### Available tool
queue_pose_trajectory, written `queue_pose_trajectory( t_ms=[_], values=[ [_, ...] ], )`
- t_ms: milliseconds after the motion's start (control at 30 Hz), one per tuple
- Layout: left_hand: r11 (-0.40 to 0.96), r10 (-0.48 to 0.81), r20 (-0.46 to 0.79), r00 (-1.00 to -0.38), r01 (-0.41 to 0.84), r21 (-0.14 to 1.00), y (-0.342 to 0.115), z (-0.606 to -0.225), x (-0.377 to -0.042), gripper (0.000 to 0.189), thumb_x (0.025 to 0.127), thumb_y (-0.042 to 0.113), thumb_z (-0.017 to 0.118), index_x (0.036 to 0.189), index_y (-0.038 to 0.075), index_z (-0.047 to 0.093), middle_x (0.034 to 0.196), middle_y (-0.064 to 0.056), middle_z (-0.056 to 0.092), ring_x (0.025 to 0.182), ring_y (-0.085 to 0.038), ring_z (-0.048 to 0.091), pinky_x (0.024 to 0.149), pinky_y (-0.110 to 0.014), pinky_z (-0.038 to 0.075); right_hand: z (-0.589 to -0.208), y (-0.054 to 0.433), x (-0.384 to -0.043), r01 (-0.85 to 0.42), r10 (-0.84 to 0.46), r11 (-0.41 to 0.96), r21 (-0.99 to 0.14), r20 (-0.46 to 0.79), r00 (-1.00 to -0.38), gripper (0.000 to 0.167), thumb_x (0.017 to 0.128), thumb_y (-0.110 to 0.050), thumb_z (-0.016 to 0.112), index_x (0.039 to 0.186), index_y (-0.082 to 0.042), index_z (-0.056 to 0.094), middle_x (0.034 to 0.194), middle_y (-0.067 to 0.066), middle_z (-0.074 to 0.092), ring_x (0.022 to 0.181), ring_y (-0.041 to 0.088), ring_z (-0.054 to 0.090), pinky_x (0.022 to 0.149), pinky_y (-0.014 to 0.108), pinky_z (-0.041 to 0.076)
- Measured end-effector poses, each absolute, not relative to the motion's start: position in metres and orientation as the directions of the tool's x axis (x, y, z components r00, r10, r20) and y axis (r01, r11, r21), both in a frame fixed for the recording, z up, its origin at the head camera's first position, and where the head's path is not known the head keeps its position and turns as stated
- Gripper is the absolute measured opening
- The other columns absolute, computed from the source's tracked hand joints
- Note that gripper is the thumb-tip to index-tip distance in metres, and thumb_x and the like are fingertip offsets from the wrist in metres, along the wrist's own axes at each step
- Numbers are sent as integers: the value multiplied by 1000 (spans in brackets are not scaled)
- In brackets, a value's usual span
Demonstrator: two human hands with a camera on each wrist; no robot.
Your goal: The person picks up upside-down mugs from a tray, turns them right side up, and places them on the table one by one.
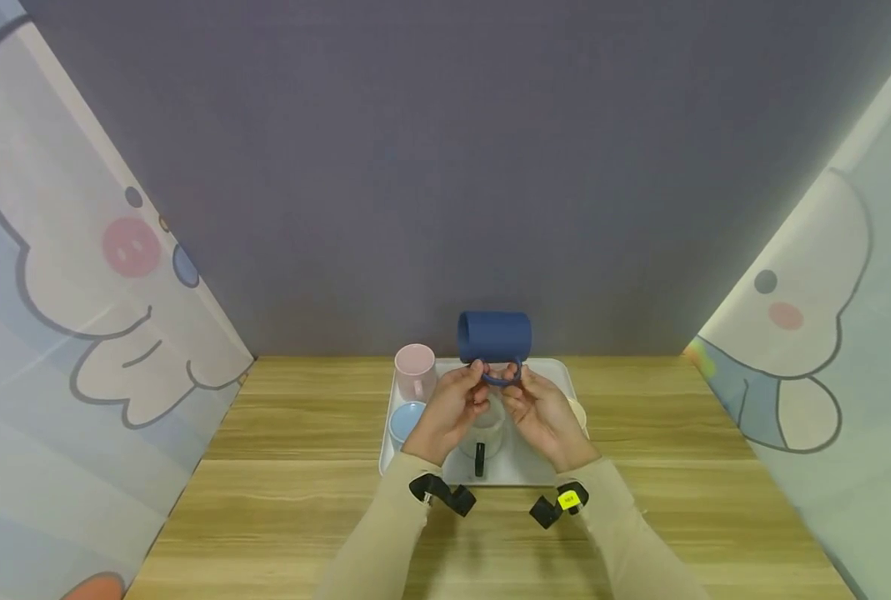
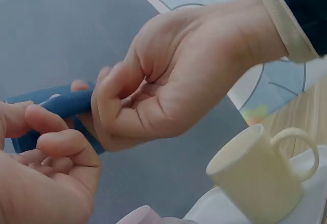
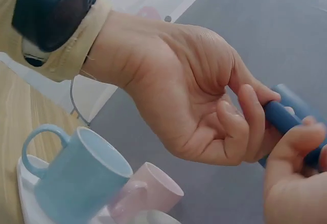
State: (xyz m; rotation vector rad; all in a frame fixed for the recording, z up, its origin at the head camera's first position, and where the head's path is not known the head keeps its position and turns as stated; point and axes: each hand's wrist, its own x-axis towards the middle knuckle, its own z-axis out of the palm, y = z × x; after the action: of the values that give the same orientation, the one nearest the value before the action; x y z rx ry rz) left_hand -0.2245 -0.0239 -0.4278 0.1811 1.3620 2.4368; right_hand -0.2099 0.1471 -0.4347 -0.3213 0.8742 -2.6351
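Observation:
A dark blue mug (image 1: 494, 335) is held up on its side above the back of a white tray (image 1: 528, 475), its handle pointing down toward the person. My left hand (image 1: 448, 412) pinches the handle from the left with thumb and fingers. From the other side my right hand (image 1: 550, 418) pinches the same handle. The left wrist view shows the right hand (image 2: 173, 75) gripping the blue handle (image 2: 71, 104), with part of the mug's body hidden behind the fingers. In the right wrist view the left hand (image 3: 179, 86) holds the handle's other end.
On the tray stand a pink mug (image 1: 415, 367), a light blue mug (image 1: 404, 421), a pale mug with a black handle (image 1: 479, 458) and a cream mug (image 1: 578, 412). The wooden table (image 1: 287, 467) meets a grey back wall (image 1: 340, 250), with printed side panels left and right.

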Motion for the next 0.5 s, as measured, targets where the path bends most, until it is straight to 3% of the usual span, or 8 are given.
queue_pose_trajectory(
  t_ms=[133,267,400,500],
  values=[
    [-486,328,-12,-945,-180,855,-25,-425,-222,29,110,26,45,89,15,63,76,10,59,56,-1,37,54,-18,30,-431,148,-209,211,-323,-575,-791,-17,-946,31,112,-20,36,106,-10,65,94,-4,61,76,4,51,67,14,43],
    [-465,276,9,-961,-126,876,-30,-422,-221,28,110,25,45,89,13,61,80,7,59,54,-1,34,53,-18,28,-431,149,-210,158,-194,-282,-946,-105,-975,27,111,-19,43,113,-6,66,94,-4,60,76,6,51,66,17,45],
    [-391,198,54,-979,-28,920,-40,-417,-219,30,110,22,46,86,11,60,79,5,56,54,-4,30,56,-20,28,-435,159,-211,47,-53,-73,-996,-43,-998,25,109,-11,44,121,5,60,92,-3,62,71,7,51,62,18,44],
    [-324,150,97,-984,43,945,-51,-415,-219,31,110,22,46,85,11,59,76,5,52,56,-6,29,57,-21,29,-437,176,-210,-24,16,-14,-1000,23,-1000,19,108,-8,48,114,3,62,86,-4,61,66,6,51,59,17,43]
  ],
)
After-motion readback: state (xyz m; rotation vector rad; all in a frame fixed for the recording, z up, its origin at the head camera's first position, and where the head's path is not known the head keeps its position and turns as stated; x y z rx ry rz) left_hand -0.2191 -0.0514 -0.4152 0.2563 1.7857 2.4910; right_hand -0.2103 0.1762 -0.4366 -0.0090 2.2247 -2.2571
